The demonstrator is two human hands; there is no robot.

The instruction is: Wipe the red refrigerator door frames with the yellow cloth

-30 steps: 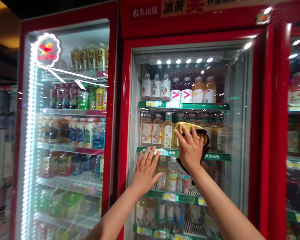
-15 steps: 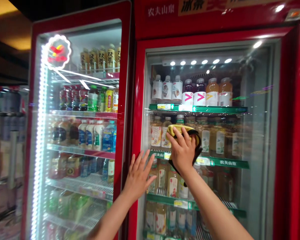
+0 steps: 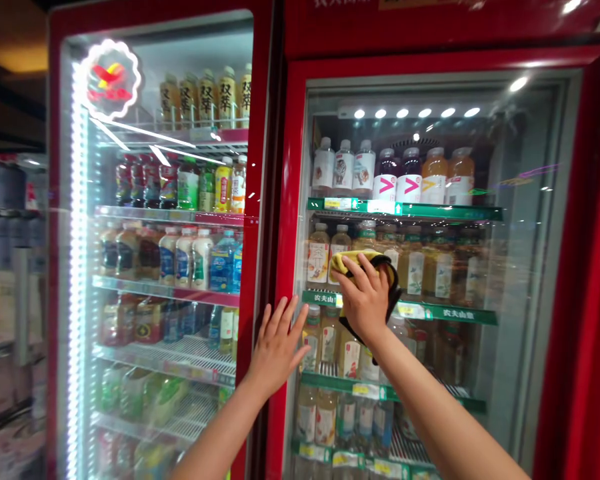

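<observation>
My right hand (image 3: 365, 297) presses a yellow cloth with black edging (image 3: 391, 275) against the glass door (image 3: 520, 267) of the right-hand fridge, in front of the second shelf's bottles. Its fingers lie over the cloth, pointing up and to the left. Lower and to the left, my left hand (image 3: 277, 347) lies flat with fingers spread on the red door frame (image 3: 291, 200), its fingertips near the edge of the glass. Nothing is held in it. Part of the cloth is hidden behind my right hand.
Behind the glass stand rows of bottles (image 3: 435, 177) on shelves with green strips (image 3: 455, 212). To the left is a second red fridge (image 3: 260, 133) with drinks, a lit strip and a glowing round sign (image 3: 111, 81). Blurred racks (image 3: 10, 253) stand at the far left.
The view has shifted, so both fridges appear slightly higher and the right one further right. My right hand and the cloth now sit a little further left on the glass.
</observation>
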